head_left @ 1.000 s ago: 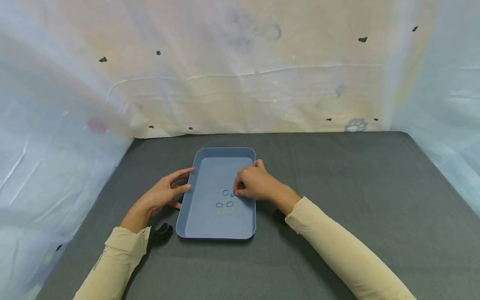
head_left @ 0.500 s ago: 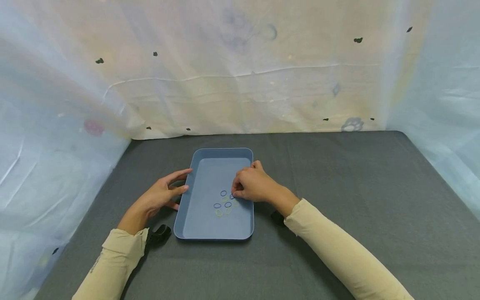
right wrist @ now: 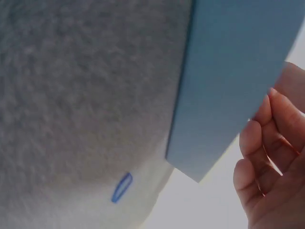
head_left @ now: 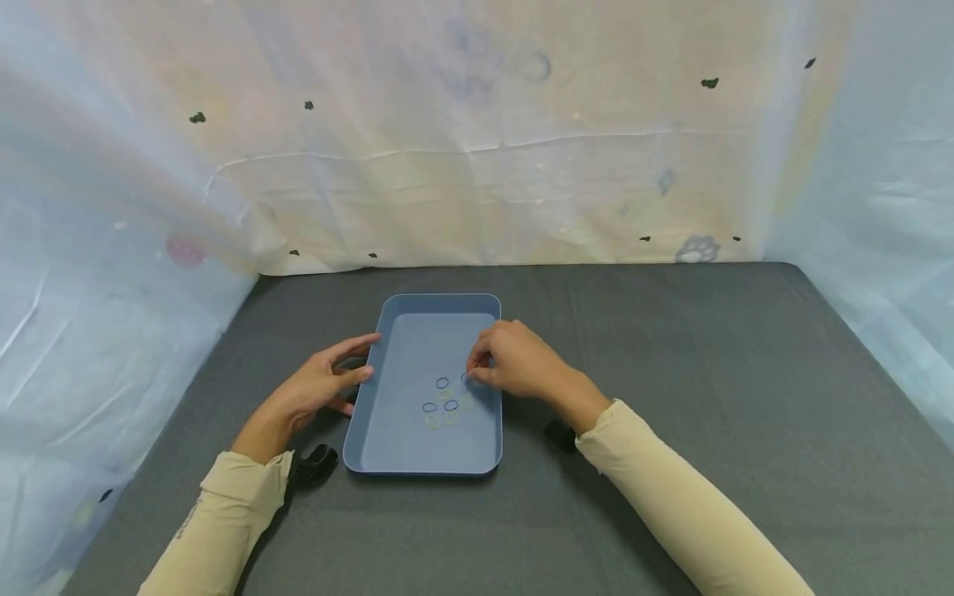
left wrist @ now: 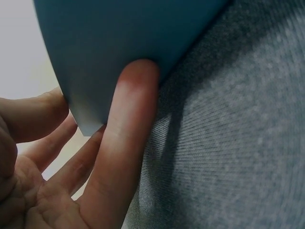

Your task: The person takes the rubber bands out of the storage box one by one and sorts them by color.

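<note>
In the head view my left hand (head_left: 316, 381) is at the left side of a blue rectangular tray (head_left: 387, 439), fingers spread and fairly straight. In the left wrist view, one finger (left wrist: 136, 95) presses flat on the tray's outer wall (left wrist: 109, 43). My right hand (head_left: 517, 360) is over the tray's right side, pinching a thin dark blue ring (head_left: 464, 378) at its fingertips. Several small rings lie loosely below and left of it, including a dark blue ring (head_left: 443, 382) and a yellow-green ring (head_left: 433, 422). In the right wrist view, curled fingers (right wrist: 250, 136) show beyond the tray wall; the pinched ring is hidden there.
The tray stands on a dark grey cloth-covered table (head_left: 671, 372). Pale printed sheets (head_left: 477, 165) hang behind and at both sides. Dark wrist-worn pieces (head_left: 316, 465) show beside both sleeves.
My right hand has shifted slightly right and up, with the pinched blue ring moving along with it. The left hand stays at the tray's side. The head view has shifted slightly.
</note>
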### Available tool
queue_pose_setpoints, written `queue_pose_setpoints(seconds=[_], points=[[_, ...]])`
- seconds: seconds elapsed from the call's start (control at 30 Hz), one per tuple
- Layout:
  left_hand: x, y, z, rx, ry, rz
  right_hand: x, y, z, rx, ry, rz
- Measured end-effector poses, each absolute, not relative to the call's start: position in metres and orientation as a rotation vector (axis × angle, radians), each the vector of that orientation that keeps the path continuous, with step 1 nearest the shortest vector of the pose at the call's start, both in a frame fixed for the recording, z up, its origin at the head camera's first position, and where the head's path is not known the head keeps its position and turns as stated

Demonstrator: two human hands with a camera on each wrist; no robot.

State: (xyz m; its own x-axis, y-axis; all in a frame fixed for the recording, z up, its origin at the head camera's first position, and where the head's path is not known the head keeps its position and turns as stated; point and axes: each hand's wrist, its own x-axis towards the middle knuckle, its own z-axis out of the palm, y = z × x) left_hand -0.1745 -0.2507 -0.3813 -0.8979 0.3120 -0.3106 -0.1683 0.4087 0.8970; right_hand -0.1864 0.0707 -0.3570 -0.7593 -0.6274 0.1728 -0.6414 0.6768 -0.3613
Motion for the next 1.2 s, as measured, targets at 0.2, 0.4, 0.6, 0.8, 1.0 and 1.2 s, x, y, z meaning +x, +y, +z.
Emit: queue_pose_setpoints(seconds=[0.2, 0.4, 0.6, 0.8, 1.0, 1.2], points=[[-0.170, -0.257, -0.384, 0.122, 2.250, 1.478, -0.182, 0.076, -0.354, 1.041, -2.886, 0.696], [-0.169, -0.256, -0.384, 0.119, 2.220, 1.499, -0.176, 0.091, -0.350, 0.934, -2.912, 0.733], [-0.171, -0.253, -0.384, 0.101, 2.207, 1.519, -0.173, 0.110, -0.346, 0.840, -2.932, 0.797], [-0.170, -0.251, -0.384, 0.122, 2.199, 1.547, -0.167, 0.133, -0.343, 0.726, -2.922, 0.813], [-0.168, -0.251, -0.383, 0.105, 2.177, 1.559, -0.159, 0.153, -0.342, 0.568, -2.958, 0.855], [-0.169, -0.250, -0.384, 0.101, 2.173, 1.576, -0.165, 0.158, -0.347, 0.555, -2.974, 0.810]])
